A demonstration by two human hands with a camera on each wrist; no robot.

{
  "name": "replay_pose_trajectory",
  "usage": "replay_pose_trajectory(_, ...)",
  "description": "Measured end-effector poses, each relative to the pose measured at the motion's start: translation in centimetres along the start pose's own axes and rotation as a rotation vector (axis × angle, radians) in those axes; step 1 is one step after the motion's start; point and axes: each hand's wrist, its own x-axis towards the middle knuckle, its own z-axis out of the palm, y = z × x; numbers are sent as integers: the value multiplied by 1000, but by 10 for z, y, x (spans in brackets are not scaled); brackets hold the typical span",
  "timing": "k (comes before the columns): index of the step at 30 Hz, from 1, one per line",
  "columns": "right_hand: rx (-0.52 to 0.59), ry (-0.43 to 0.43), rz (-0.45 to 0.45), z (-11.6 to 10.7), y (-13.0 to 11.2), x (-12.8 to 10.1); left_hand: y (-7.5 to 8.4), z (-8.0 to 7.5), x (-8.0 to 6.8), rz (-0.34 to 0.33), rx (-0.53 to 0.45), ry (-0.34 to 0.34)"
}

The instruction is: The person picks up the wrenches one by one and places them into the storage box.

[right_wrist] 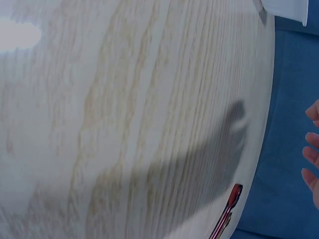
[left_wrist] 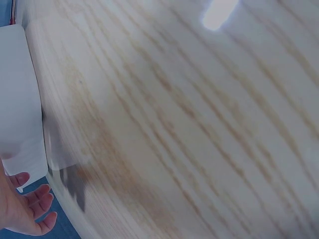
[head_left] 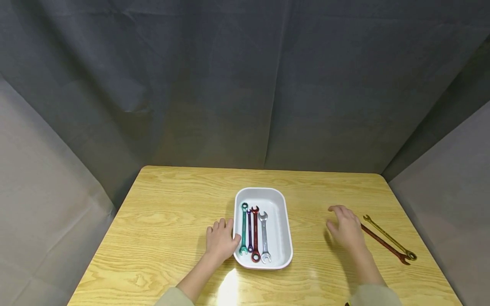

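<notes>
A white tray [head_left: 281,229] stands mid-table, holding a green wrench [head_left: 244,229], a short purple wrench [head_left: 250,231], a red wrench [head_left: 255,233] and a silver wrench [head_left: 264,238] side by side. My left hand [head_left: 221,241] holds the tray's left rim, thumb over the edge and fingers outside; the left wrist view shows these fingers [left_wrist: 42,201] loosely bent beside the tray wall. My right hand [head_left: 346,227] hovers over the table with loosely bent fingers and nothing in them. Right beside it lie a dark red wrench [head_left: 384,243] and a gold wrench [head_left: 390,237], the red one's near end partly hidden by the hand.
The wood-grain table [head_left: 164,221] ends at a grey curtain [head_left: 214,85] behind, with lighter cloth panels [head_left: 38,191] at the sides. A small yellow and black thing [head_left: 347,304] peeks out by the right sleeve [head_left: 375,296] at the bottom edge.
</notes>
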Motion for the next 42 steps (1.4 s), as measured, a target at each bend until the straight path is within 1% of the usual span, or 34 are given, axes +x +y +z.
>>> replay_pose_trajectory(15,13,-25,126,-8,27,-12,0,1,0,0,-3,-3)
replay_pose_trajectory(30,6,-12,175,-8,52,-22,0,0,0,4,1,10)
replay_pose_trajectory(38,11,-52,244,-6,62,-29,0,-1,-1,6,-4,6)
replay_pose_trajectory(42,14,-58,269,-7,67,-31,0,-1,0,4,0,2)
